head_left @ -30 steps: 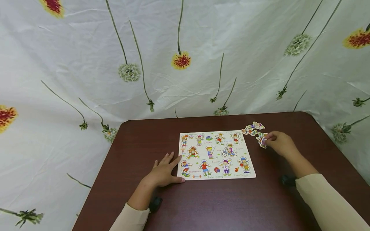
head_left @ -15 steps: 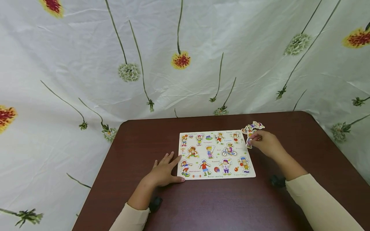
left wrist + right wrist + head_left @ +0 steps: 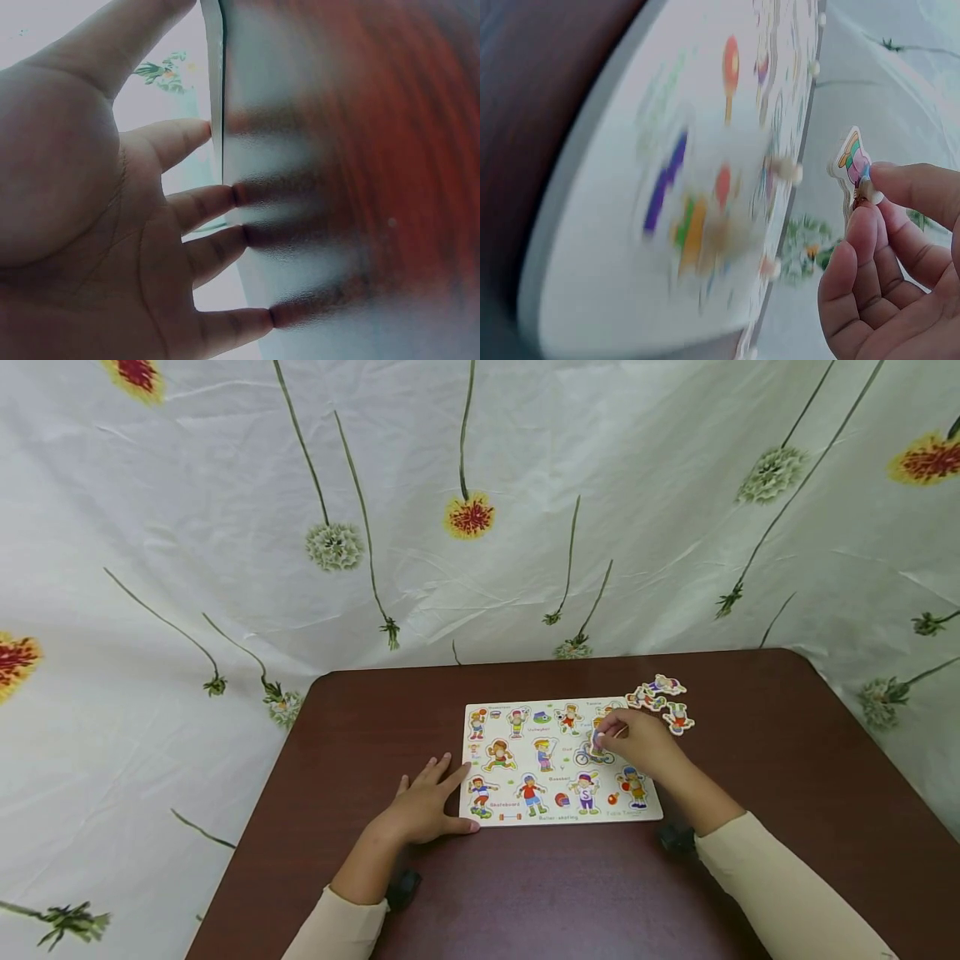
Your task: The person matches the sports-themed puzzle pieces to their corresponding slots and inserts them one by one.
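Note:
A white puzzle board point(image 3: 506, 787) printed with sports figures lies on the table. My left hand point(image 3: 423, 806) is spread flat at its left side, with the thumb and index finger right at the edge. In the left wrist view the fingers are straight, fingertips down by the tabletop. My right hand point(image 3: 645, 743) is over the upper right part of the board. Between thumb and fingers it pinches a puzzle piece point(image 3: 851, 161) by its small pale knob point(image 3: 870, 193). The piece is tilted up in the right wrist view and overlaps the bicycle figure in the head view.
Several loose puzzle pieces lie beyond the board's upper right corner, among them one figure piece point(image 3: 678, 718) and another point(image 3: 665, 685). The dark brown table point(image 3: 562, 893) reaches back to a white flowered cloth point(image 3: 660, 527). Knobs stand up from the board's figures.
My right hand has moved left from the loose pieces to over the board, carrying the pinched puzzle piece. My left hand and the board have stayed in place.

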`<state>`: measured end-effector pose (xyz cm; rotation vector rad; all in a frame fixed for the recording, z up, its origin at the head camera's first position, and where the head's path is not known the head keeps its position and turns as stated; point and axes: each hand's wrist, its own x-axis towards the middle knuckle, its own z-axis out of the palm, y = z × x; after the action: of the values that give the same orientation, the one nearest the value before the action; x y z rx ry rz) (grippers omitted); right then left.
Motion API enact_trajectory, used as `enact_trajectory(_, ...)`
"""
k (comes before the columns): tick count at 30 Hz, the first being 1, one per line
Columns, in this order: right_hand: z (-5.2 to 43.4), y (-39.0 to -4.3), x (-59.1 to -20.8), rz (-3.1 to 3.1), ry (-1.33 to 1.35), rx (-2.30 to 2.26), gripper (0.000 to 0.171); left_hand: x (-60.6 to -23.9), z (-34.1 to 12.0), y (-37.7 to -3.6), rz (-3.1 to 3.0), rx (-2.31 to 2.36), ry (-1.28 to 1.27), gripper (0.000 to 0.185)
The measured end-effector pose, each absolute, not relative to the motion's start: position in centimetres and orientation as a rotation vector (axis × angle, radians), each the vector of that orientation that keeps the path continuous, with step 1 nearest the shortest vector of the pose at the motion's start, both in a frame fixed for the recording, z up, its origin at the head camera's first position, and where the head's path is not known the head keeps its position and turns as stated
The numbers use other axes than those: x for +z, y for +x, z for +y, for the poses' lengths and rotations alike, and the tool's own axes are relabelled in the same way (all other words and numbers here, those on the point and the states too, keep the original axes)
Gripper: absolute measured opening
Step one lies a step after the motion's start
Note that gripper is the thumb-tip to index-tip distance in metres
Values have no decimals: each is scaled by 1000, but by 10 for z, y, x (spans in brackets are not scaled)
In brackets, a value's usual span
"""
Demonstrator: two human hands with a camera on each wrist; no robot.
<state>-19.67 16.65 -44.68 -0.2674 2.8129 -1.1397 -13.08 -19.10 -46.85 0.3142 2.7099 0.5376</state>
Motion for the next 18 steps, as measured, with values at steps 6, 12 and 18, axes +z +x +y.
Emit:
enact_trajectory(6,143,-195,-452,2752,-284,-1189,13,-470,-191,-132,2712,533,320,95)
enact_trajectory(12,122,-193,-453,2730,-309,-1191,13,-470,-192,-132,2714,537,317,95)
enact_trajectory(18,108,-194,-456,2708,-298,-1205,12,-470,-192,-131,2714,538,312,95)
